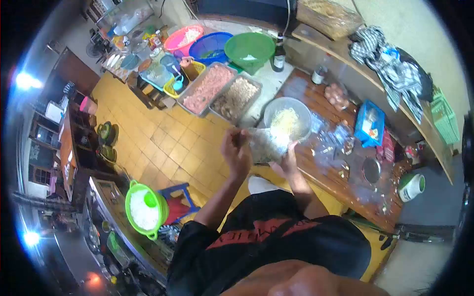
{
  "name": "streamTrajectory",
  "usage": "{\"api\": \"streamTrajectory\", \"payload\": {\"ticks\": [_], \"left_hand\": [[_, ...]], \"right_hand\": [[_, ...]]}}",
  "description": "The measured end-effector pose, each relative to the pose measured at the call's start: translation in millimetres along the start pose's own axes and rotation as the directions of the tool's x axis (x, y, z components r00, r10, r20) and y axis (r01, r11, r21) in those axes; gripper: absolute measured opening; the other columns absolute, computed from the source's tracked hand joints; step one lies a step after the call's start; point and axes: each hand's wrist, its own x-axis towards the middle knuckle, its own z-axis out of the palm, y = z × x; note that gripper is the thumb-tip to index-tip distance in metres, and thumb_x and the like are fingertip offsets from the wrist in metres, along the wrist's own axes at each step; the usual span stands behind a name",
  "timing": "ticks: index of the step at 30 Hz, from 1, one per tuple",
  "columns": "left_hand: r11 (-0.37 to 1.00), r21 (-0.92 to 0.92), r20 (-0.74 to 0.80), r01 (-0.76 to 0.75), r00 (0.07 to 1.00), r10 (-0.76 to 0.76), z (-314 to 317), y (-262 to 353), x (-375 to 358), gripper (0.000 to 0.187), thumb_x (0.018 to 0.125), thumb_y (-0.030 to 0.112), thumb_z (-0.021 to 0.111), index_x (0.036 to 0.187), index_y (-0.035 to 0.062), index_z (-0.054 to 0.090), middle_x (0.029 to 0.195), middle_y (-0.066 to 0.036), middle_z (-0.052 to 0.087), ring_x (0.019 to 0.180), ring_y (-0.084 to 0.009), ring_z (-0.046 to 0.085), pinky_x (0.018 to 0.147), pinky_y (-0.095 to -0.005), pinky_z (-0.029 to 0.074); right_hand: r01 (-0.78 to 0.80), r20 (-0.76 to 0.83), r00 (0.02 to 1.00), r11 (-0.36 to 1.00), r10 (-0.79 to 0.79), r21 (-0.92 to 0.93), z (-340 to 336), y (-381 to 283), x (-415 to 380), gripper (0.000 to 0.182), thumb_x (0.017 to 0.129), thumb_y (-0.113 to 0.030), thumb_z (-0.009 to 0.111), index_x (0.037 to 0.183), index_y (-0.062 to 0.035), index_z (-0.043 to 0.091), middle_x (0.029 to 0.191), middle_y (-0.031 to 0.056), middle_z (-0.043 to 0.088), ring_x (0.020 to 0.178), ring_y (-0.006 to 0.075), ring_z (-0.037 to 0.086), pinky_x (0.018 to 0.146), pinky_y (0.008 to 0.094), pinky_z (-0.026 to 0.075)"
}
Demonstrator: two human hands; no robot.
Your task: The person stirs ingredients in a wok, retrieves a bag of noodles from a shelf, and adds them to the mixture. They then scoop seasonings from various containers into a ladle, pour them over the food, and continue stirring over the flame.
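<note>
In front of my chest I hold what looks like a clear plastic bag [264, 146], stretched between both hands. My left hand [236, 152] is closed at its left edge, fingers bent. On the other side, my right hand [289, 165] grips the lower right edge, its fingers partly washed out by glare. Just beyond the bag a translucent bowl [305, 117] stands on the wooden table, with pale yellow shreds [286, 120] in it. Whether the bag holds anything is hard to make out.
Left of the bowl are trays of pink ground meat [212, 89] and of brownish crumbly food [236, 101]. Behind them stand pink, blue and green [250, 47] baskets and a dark bottle [279, 56]. Plastic bags and a blue basket [369, 123] lie rightward. A green colander [146, 209] stands lower left.
</note>
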Motion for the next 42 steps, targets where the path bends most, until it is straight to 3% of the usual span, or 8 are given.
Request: {"api": "streamTrajectory", "payload": {"ticks": [7, 14, 21, 28, 35, 37, 39, 42], "left_hand": [[0.981, 0.193, 0.027, -0.021, 1.0, 0.017, 40, -98, 201, 0.02, 0.094, 0.016, 0.056, 0.106, 0.0, 0.056, 0.079, 0.0, 0.054, 0.073, -0.0078, 0.048, 0.064, -0.0214, 0.039], [0.982, -0.07, 0.056, 0.176, 0.984, -0.172, 9, -128, 300, 0.039, 0.093, 0.014, 0.056, 0.127, 0.0001, 0.041, 0.115, -0.011, 0.055, 0.108, -0.0179, 0.052, 0.091, -0.0294, 0.042], [0.876, -0.058, 0.166, 0.479, 0.87, -0.465, -47, -180, 319, 0.037, 0.092, 0.014, 0.057, 0.124, 0.0017, 0.043, 0.112, -0.01, 0.056, 0.099, -0.0143, 0.058, 0.076, -0.0238, 0.047], [0.837, 0.044, 0.159, 0.545, 0.823, -0.545, -97, -251, 313, 0.025, 0.09, 0.014, 0.059, 0.111, 0.0019, 0.055, 0.093, -0.003, 0.06, 0.073, -0.0092, 0.055, 0.063, -0.0228, 0.047], [0.792, 0.039, 0.182, 0.609, 0.775, -0.605, -154, -274, 309, 0.02, 0.09, 0.013, 0.059, 0.108, 0.0033, 0.056, 0.088, -0.003, 0.058, 0.075, -0.008, 0.052, 0.066, -0.0215, 0.045], [0.84, 0.138, 0.169, 0.524, 0.823, -0.541, -187, -298, 305, 0.022, 0.09, 0.016, 0.06, 0.105, 0.0018, 0.059, 0.099, -0.005, 0.058, 0.085, -0.0119, 0.055, 0.066, -0.0264, 0.048], [0.844, 0.272, 0.136, 0.462, 0.85, -0.509, -223, -324, 297, 0.027, 0.09, 0.018, 0.061, 0.111, 0.0023, 0.055, 0.099, -0.005, 0.058, 0.085, -0.0126, 0.055, 0.066, -0.0269, 0.048], [0.786, 0.359, 0.025, 0.504, 0.836, -0.548, -249, -369, 269, 0.039, 0.089, 0.018, 0.062, 0.121, 0.0025, 0.047, 0.098, -0.008, 0.058, 0.085, -0.017, 0.056, 0.071, -0.0297, 0.048]], "right_hand": [[0.019, 0.101, 0.995, 0.912, 0.025, -0.41, 37, 6, 195, 0.041, 0.085, -0.011, 0.063, 0.123, -0.009, 0.048, 0.113, 0.012, 0.057, 0.093, 0.0233, 0.062, 0.059, 0.0349, 0.054], [-0.014, -0.283, 0.956, 0.979, 0.072, 0.202, 71, -23, 410, 0.018, 0.089, -0.013, 0.059, 0.106, -0.0066, 0.056, 0.097, 0.0066, 0.057, 0.071, 0.0118, 0.053, 0.052, 0.0237, 0.046], [-0.3, 0.205, 0.954, 0.68, 0.22, 0.669, 40, -45, 486, 0.032, 0.095, -0.009, 0.047, 0.124, -0.0022, 0.038, 0.101, 0.0158, 0.05, 0.066, 0.0105, 0.053, 0.049, 0.0142, 0.05], [0.073, -0.264, 0.964, 0.971, -0.01, 0.229, -6, -72, 365, 0.037, 0.092, -0.021, 0.047, 0.121, 0.0009, 0.043, 0.11, 0.0191, 0.055, 0.097, 0.0273, 0.06, 0.066, 0.0317, 0.059], [0.338, -0.687, 0.475, 0.835, -0.55, -0.434, -59, -100, 259, 0.05, 0.085, -0.031, 0.055, 0.128, -0.0096, 0.041, 0.123, 0.0117, 0.048, 0.108, 0.0321, 0.048, 0.093, 0.055, 0.041], [0.137, -0.683, 0.295, 0.737, -0.668, -0.662, -121, -109, 257, 0.065, 0.083, -0.03, 0.06, 0.136, -0.0059, 0.032, 0.13, 0.0165, 0.044, 0.115, 0.0384, 0.044, 0.097, 0.0544, 0.038], [-0.76, -0.002, -0.141, 0.11, -0.99, -0.64, -183, -106, 264, 0.069, 0.079, -0.026, 0.067, 0.135, -0.0012, 0.034, 0.134, 0.021, 0.041, 0.12, 0.0426, 0.04, 0.099, 0.0503, 0.036], [-0.483, 0.471, 0.241, -0.526, -0.848, -0.7, -36, -58, 329, 0.059, 0.077, -0.019, 0.07, 0.125, 0.0011, 0.043, 0.133, 0.0244, 0.041, 0.123, 0.0436, 0.038, 0.101, 0.0485, 0.034]]}}
